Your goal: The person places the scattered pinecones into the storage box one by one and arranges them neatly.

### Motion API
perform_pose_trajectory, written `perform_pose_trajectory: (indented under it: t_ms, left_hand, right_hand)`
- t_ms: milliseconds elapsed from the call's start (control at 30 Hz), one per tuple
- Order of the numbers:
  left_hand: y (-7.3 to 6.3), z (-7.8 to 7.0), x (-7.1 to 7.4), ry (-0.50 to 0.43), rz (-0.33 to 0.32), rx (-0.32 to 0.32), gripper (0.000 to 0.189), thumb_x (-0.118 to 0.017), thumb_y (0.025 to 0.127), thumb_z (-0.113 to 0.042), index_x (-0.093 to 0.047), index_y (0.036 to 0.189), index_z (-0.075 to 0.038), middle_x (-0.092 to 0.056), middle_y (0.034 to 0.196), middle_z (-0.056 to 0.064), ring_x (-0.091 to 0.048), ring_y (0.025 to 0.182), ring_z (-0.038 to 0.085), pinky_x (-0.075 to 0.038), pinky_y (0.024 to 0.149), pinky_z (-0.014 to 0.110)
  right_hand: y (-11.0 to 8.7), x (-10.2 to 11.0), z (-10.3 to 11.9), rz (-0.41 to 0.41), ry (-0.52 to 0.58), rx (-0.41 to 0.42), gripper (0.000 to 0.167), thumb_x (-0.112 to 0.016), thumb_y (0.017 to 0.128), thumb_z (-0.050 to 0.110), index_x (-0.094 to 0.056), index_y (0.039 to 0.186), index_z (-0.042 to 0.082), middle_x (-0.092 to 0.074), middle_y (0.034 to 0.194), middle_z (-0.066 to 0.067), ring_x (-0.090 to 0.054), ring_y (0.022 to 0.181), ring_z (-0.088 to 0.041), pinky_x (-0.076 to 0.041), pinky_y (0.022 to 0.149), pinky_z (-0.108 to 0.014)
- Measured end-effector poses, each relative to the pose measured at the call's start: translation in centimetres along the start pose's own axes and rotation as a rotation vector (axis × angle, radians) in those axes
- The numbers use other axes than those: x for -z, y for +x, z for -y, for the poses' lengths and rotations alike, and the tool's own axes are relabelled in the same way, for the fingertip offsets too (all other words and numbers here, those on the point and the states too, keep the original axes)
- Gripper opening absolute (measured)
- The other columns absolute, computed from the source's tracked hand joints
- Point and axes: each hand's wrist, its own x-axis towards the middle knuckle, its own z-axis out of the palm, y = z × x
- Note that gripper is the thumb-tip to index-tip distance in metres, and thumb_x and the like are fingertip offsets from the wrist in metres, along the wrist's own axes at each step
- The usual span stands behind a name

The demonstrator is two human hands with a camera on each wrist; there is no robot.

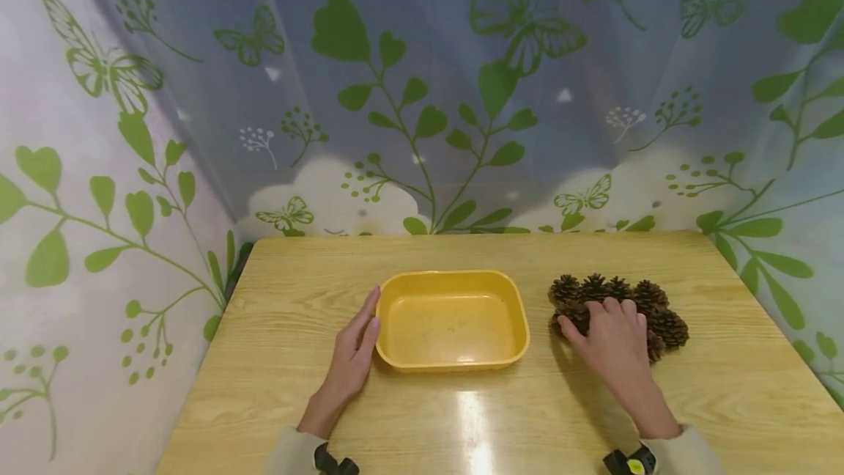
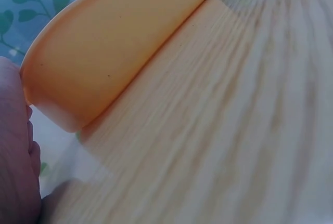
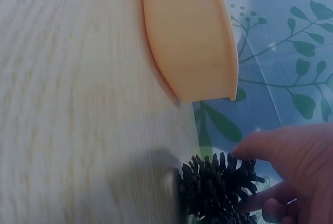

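Observation:
A yellow plastic tub [image 1: 451, 366] sits on the wooden table, and nothing lies in it. Against its left wall rests my left hand [image 1: 354, 352], fingers extended along the side; the left wrist view shows part of that hand [image 2: 18, 141] beside the tub's outer wall [image 2: 114, 42]. To the right of the tub, several brown pine cones [image 1: 669, 328] lie in a cluster. My right hand [image 1: 616, 343] reaches onto the cluster's near left part. In the right wrist view, its thumb and fingers pinch a pine cone [image 3: 216, 187].
The wooden table [image 1: 297, 277] runs back to a hanging cloth [image 1: 422, 94] printed with green leaves and butterflies. Similar cloth hangs on the left and right. A band of table separates the tub from the cones.

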Motion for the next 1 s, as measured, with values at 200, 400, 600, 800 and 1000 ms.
perform_pose_trajectory:
  t_ms: [200, 400, 600, 800, 1000]
  left_hand:
    - [-0.21, 0.45, 0.25, -0.026, 0.011, -0.013, 0.051, -0.042, 0.113, -0.006, -0.034, 0.163, -0.007, -0.034, 0.168, 0.011, -0.028, 0.157, 0.029, -0.024, 0.125, 0.019]
    - [-0.12, 0.55, 0.19, -0.042, 0.009, -0.023, 0.051, -0.043, 0.112, -0.004, -0.035, 0.162, -0.004, -0.034, 0.167, 0.013, -0.029, 0.156, 0.029, -0.026, 0.125, 0.019]
    - [-0.13, 0.45, 0.22, -0.042, 0.004, -0.022, 0.051, -0.044, 0.111, -0.004, -0.036, 0.162, -0.004, -0.035, 0.167, 0.014, -0.030, 0.156, 0.029, -0.026, 0.125, 0.020]
    - [-0.21, 0.47, 0.25, -0.047, 0.004, -0.034, 0.051, -0.044, 0.111, -0.004, -0.036, 0.161, -0.003, -0.035, 0.167, 0.016, -0.030, 0.155, 0.029, -0.026, 0.124, 0.019]
    - [-0.36, 0.49, 0.30, -0.047, 0.006, -0.020, 0.051, -0.045, 0.111, -0.005, -0.036, 0.161, -0.003, -0.035, 0.167, 0.014, -0.030, 0.155, 0.031, -0.026, 0.124, 0.019]
  right_hand:
    - [0.19, 0.27, -0.19, 0.027, 0.023, -0.028, 0.060, -0.076, 0.093, 0.046, -0.071, 0.111, -0.011, -0.066, 0.100, -0.028, -0.050, 0.091, -0.045, -0.040, 0.070, -0.052]
    - [0.28, 0.18, -0.44, 0.016, 0.021, -0.034, 0.060, -0.078, 0.091, 0.046, -0.071, 0.109, -0.011, -0.067, 0.097, -0.026, -0.050, 0.089, -0.043, -0.039, 0.068, -0.049]
    - [0.17, 0.00, -0.48, 0.003, 0.029, -0.025, 0.058, -0.077, 0.092, 0.042, -0.071, 0.109, -0.012, -0.066, 0.095, -0.027, -0.051, 0.088, -0.045, -0.040, 0.068, -0.051]
    - [0.14, -0.03, -0.52, -0.014, 0.036, -0.018, 0.053, -0.080, 0.090, 0.041, -0.071, 0.101, -0.010, -0.066, 0.093, -0.026, -0.051, 0.087, -0.045, -0.040, 0.067, -0.051]
    - [0.16, 0.04, -0.42, -0.001, 0.037, -0.018, 0.053, -0.080, 0.090, 0.041, -0.071, 0.100, -0.010, -0.066, 0.092, -0.026, -0.052, 0.088, -0.046, -0.042, 0.068, -0.054]
